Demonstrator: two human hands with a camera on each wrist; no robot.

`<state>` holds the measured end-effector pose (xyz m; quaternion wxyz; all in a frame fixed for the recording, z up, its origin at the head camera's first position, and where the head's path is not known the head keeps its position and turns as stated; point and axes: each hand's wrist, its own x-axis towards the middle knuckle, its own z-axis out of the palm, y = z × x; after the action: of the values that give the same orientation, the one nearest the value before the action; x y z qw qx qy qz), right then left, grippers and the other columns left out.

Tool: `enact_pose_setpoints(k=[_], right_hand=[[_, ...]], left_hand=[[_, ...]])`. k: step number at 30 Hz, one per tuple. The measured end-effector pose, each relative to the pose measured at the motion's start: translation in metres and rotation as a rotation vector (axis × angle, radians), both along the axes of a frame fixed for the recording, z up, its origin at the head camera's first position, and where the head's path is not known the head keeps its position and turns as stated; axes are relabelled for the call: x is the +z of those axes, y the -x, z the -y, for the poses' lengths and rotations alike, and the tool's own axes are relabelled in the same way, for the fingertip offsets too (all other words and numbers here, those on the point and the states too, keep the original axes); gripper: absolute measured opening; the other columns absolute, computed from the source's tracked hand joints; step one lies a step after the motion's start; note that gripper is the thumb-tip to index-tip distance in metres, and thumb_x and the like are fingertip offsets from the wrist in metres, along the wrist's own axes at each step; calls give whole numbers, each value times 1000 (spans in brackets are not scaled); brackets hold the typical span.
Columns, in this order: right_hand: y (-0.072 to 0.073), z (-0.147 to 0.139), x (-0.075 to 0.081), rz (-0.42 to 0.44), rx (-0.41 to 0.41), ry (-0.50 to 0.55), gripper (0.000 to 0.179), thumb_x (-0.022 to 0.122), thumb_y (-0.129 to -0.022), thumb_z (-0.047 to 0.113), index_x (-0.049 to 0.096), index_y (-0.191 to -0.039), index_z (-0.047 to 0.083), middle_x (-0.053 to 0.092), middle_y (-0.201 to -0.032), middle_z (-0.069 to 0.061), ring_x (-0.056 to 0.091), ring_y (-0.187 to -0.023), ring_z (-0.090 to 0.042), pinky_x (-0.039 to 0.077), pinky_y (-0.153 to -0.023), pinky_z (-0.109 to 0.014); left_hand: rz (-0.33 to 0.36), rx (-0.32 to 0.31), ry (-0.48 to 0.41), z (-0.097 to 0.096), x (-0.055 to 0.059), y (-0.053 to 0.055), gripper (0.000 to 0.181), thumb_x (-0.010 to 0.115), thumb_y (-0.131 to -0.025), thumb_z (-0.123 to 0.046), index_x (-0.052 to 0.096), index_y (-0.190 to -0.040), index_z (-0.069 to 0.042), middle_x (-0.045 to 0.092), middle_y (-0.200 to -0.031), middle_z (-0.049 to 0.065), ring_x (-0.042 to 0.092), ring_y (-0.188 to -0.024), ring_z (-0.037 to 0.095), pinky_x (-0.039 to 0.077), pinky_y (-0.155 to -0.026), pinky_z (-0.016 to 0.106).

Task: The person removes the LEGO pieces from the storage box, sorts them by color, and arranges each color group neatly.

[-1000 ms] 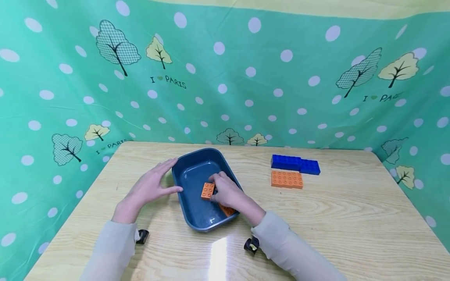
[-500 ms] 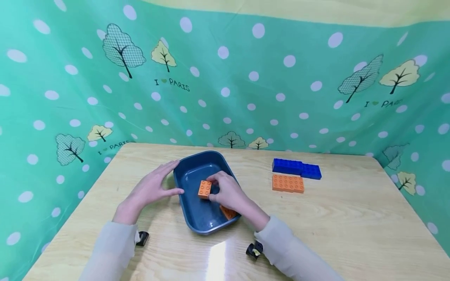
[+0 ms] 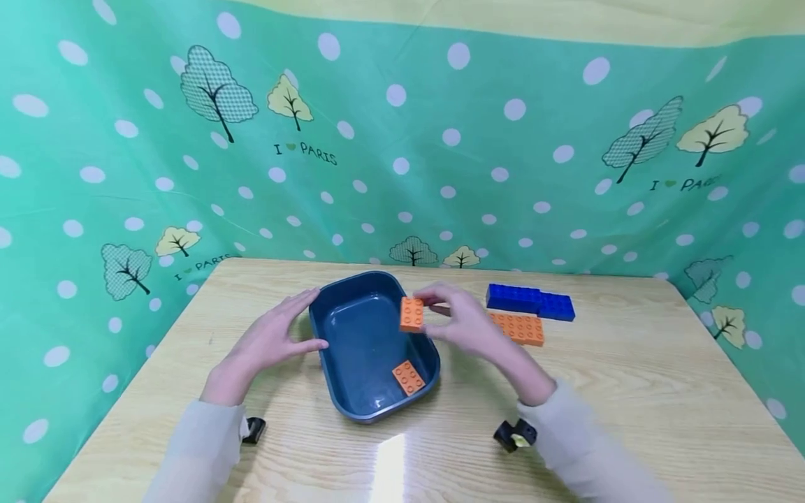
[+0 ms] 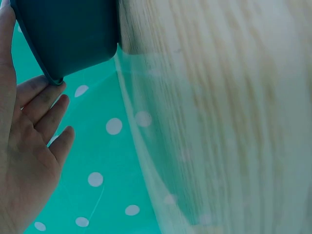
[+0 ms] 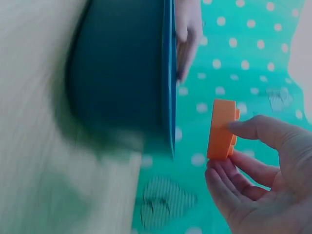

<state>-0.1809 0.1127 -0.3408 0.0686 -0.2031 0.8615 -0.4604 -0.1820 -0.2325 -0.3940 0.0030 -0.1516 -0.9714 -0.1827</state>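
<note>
My right hand (image 3: 467, 323) pinches an orange toy building brick (image 3: 411, 314) between thumb and fingers, over the right rim of a dark blue bin (image 3: 333, 384). In the right wrist view the same brick (image 5: 222, 129) shows its smooth side, held above the rim. A second orange brick (image 3: 409, 378) lies studs up in the bin's near right corner. At the bin's left side is my left hand (image 3: 267, 342), its thumb and fingers spread and straight against the rim. The left wrist view shows its fingertips (image 4: 58, 90) right at the bin's edge (image 4: 53, 80).
Blue bricks (image 3: 530, 301) lie in a row at the back right of the wooden table (image 3: 597, 377). Just in front of them are orange bricks (image 3: 522, 327), partly covered by the right hand. A green dotted cloth (image 3: 402, 140) hangs behind the table.
The right hand has lifted the pinched orange brick out of the bin and carried it right, over the rim. The other orange brick is uncovered now. The left hand stays at the bin.
</note>
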Motion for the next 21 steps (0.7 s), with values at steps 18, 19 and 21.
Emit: enact_pose_setpoints(k=[18, 19, 21], right_hand=[[1, -166, -3, -116, -153, -196, 52, 72, -91, 8, 54, -138, -3, 54, -139, -26, 55, -125, -45, 50, -102, -55], [1, -173, -5, -116, -159, -198, 52, 72, -90, 8, 54, -138, -3, 54, -139, -26, 55, -125, -45, 49, -102, -53], [0, -186, -10, -120, -170, -206, 51, 71, -91, 8, 54, -138, -4, 55, -137, -26, 55, -124, -45, 51, -102, -45]], left_hand=[[3, 3, 5, 1, 2, -1, 99, 73, -81, -62, 29, -158, -19, 32, -163, 14, 29, -149, 44, 30, -117, 67], [3, 2, 5, 1, 2, -1, 99, 73, -81, -61, 28, -158, -19, 32, -163, 14, 28, -149, 44, 29, -118, 67], [5, 2, 6, 1, 1, -1, 99, 74, -81, -60, 28, -159, -19, 32, -163, 14, 28, -149, 44, 29, -118, 67]])
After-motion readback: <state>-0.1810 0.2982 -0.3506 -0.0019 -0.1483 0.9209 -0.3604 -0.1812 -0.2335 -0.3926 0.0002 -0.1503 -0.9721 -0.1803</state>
